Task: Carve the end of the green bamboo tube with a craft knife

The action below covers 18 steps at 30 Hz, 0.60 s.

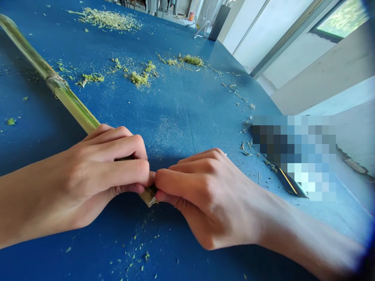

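Bamboo stalk point(68, 102) runs diagonally over the blue worktop point(181, 117), its cut end pointing down and right, toward the person, and its long end reaching the upper left edge of view. Left hand point(96, 171) curls closed around it; right hand point(205, 195) pinches near the cut end, pressed against the left. Green shavings point(137, 78) lie scattered beyond.

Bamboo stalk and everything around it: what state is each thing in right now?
Bamboo stalk: green, held near its pale end.
Left hand: closed around the stalk.
Right hand: pinching the stalk's end.
Shavings: scattered in clumps on the blue table.
Dark object: lying flat, mostly blurred.
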Motion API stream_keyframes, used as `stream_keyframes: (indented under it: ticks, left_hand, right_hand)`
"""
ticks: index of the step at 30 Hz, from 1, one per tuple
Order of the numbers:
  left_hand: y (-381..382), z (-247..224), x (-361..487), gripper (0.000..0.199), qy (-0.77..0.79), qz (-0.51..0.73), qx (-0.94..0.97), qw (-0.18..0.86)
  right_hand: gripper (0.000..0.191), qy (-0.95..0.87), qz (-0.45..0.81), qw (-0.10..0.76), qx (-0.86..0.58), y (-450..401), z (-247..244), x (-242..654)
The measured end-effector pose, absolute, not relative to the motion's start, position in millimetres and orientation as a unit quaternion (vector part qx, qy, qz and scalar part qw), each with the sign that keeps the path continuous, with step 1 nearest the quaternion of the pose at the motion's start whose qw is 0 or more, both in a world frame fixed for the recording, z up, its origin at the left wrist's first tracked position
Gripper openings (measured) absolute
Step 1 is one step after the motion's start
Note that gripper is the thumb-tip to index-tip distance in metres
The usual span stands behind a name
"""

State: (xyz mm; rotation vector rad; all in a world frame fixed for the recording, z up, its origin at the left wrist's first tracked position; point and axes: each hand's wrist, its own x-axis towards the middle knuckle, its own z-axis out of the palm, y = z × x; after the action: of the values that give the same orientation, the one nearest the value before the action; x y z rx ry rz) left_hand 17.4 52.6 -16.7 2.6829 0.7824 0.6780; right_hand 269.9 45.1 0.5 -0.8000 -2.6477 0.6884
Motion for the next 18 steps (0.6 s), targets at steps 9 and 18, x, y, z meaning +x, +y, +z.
stream_keyframes:
  ticks: [9, 18]
  left_hand:
    - [53, -21, 17, 0.029, 0.266, 0.237, 0.927, 0.119]
    - [52, -20, 13, 0.027, 0.28, 0.237, 0.921, 0.131]
  right_hand:
    - [0.023, -0.922, 0.264, 0.08, -0.272, 56, 13, 268]
    - [0.03, -0.921, 0.291, 0.128, -0.225, 49, 9, 285]
